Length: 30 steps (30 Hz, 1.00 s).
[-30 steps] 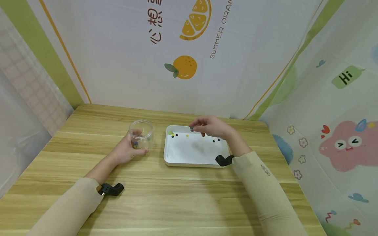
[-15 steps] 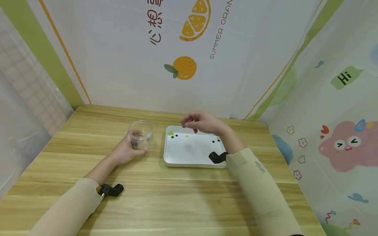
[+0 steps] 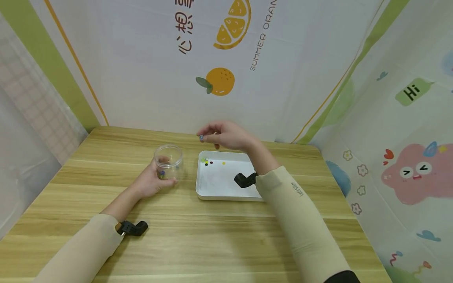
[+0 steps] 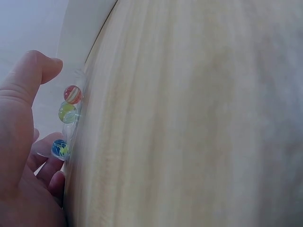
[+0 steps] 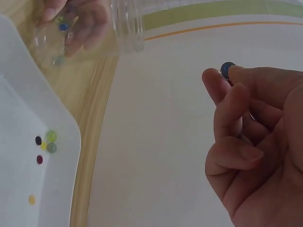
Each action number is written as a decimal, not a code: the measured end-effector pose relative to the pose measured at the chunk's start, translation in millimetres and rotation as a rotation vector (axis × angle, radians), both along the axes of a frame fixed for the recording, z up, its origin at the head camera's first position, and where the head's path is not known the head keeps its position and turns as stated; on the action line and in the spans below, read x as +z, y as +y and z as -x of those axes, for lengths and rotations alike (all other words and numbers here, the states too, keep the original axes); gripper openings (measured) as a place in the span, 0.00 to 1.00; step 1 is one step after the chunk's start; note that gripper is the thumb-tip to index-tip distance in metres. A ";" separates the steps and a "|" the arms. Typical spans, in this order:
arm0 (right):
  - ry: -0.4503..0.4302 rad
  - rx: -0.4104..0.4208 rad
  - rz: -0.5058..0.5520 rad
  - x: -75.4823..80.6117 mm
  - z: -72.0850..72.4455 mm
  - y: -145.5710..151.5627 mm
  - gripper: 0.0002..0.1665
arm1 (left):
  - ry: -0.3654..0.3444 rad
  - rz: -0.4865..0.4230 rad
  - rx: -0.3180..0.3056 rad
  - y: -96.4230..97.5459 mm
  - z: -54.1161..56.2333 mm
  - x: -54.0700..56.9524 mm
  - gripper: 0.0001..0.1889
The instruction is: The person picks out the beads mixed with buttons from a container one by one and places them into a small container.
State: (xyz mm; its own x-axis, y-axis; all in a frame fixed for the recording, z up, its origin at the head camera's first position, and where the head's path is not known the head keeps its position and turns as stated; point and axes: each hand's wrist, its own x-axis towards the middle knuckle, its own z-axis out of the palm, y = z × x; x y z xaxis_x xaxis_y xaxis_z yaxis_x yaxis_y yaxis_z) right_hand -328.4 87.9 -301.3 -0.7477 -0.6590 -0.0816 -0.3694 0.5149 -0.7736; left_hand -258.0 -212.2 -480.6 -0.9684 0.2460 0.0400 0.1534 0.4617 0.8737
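Observation:
My left hand (image 3: 150,182) grips a clear, lidless jar (image 3: 173,162) standing upright on the table. In the left wrist view, a red-striped marble (image 4: 72,94), a yellow-green marble (image 4: 67,112) and a blue marble (image 4: 60,148) lie at its bottom. Between thumb and index finger, my right hand (image 3: 228,135) pinches another blue marble (image 5: 227,70), raised beyond the tray's back edge and right of the jar. The white tray (image 3: 219,182) contains a green marble (image 5: 51,136), a grayish marble (image 5: 51,148) and several small coloured discs, including a yellow one (image 5: 31,199).
Everything stands on a wood-grain table (image 3: 198,243). A printed white cloth (image 3: 148,86) hangs right behind its back edge, with another cloth (image 3: 407,137) along the right side. My right forearm (image 3: 293,220) covers the tray's right end.
My right hand has moved left and upward from over the tray toward the jar, carrying the blue marble. The left hand and jar have stayed in place.

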 end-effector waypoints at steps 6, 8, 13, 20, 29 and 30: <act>0.051 0.025 -0.042 5.8 -1.6 -24.4 0.12 | -0.007 0.007 -0.004 0.4 0.3 0.3 0.47; 0.064 0.031 -0.051 4.8 -1.4 -32.9 0.12 | -0.008 0.009 -0.007 0.4 0.4 0.5 0.47; 0.077 0.041 -0.106 -2.9 -0.4 -53.3 0.14 | -0.005 0.009 -0.017 -0.2 0.8 0.7 0.47; 0.187 0.059 -0.218 -21.8 -6.6 -76.5 0.13 | -0.006 0.015 -0.029 -1.4 0.4 2.2 0.47; 0.272 0.072 -0.262 -36.4 -13.4 -91.2 0.14 | -0.012 0.005 -0.038 -1.5 -0.6 3.8 0.47; 0.273 0.072 -0.264 -36.7 -13.6 -91.6 0.14 | -0.011 0.002 -0.039 -1.5 -0.5 3.7 0.47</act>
